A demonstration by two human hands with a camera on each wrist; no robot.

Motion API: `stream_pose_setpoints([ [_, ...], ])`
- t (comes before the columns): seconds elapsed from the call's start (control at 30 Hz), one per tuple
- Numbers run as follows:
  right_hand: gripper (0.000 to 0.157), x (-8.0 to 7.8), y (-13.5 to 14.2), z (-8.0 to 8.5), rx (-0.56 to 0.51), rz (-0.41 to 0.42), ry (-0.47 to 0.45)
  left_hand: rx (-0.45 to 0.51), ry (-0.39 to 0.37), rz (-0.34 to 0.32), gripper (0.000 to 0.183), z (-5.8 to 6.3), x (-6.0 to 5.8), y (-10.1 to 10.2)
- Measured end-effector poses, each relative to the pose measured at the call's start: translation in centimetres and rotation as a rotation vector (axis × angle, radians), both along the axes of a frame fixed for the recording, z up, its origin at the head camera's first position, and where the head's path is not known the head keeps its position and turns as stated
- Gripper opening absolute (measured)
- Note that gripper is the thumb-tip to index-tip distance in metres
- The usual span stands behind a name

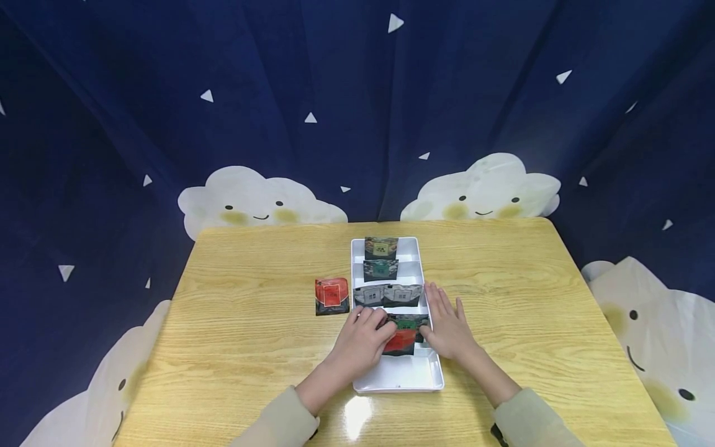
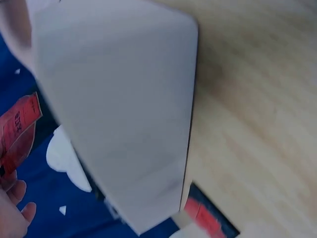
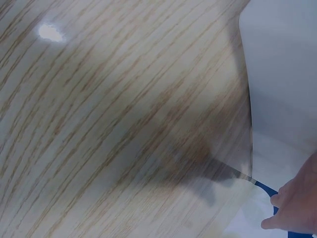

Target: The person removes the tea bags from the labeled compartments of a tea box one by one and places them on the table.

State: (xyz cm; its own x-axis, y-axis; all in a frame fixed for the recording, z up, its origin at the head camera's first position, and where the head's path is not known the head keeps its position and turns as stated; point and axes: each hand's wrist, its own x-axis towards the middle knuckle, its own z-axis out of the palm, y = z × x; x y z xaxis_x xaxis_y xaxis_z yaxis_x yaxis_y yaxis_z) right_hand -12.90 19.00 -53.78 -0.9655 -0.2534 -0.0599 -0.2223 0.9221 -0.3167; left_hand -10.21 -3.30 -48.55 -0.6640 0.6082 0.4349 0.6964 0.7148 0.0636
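Observation:
A long white tray (image 1: pixel 391 375) with stepped compartments lies on the table. My left hand (image 1: pixel 360 341) reaches over its left rim, fingers curled, and pinches the left side of a red-and-black packet (image 1: pixel 401 341). That packet leans in the tray in front of a green-and-black packet (image 1: pixel 410 323), which it partly covers. In the left wrist view the red packet (image 2: pixel 19 126) rises above the tray wall. My right hand (image 1: pixel 451 329) lies along the tray's right side with straight fingers, its thumb over the rim by the green packet's edge.
Farther back in the tray stand two grey packets (image 1: pixel 402 296), a dark green packet (image 1: pixel 381 270) and a brown packet with a yellowish label (image 1: pixel 382 248). Another red packet (image 1: pixel 332 296) lies flat on the wooden table (image 1: pixel 251 323), left of the tray. A dark blue curtain (image 1: pixel 346 93) hangs behind.

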Motion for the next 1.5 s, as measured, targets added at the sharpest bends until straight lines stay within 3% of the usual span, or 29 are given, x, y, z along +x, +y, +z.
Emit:
stream_pose_setpoints([
  [0.37,0.084,0.0,0.0,-0.1,-0.006,0.0,-0.016,0.07,-0.047,0.055,0.015,2.9,-1.3,-3.8],
  [0.6,0.084,0.0,0.0,0.0,0.001,0.0,-0.023,0.117,-0.018,0.122,0.038,3.3,-2.5,-7.0],
  [0.73,0.084,0.0,0.0,0.0,0.001,0.003,-0.022,0.115,-0.026,0.172,0.026,3.3,-3.1,-9.0],
  [0.9,0.085,0.0,0.0,0.0,0.005,0.003,-0.021,0.093,-0.092,0.26,0.008,2.7,-3.9,-11.4],
  [1.1,0.085,0.0,0.1,0.0,0.014,0.006,-0.019,0.074,-0.159,0.351,0.008,1.3,-4.8,-13.7],
  [1.5,0.084,0.0,0.1,0.0,-0.007,0.013,-0.007,0.019,-0.242,0.406,0.008,-2.4,-6.3,-16.6],
])
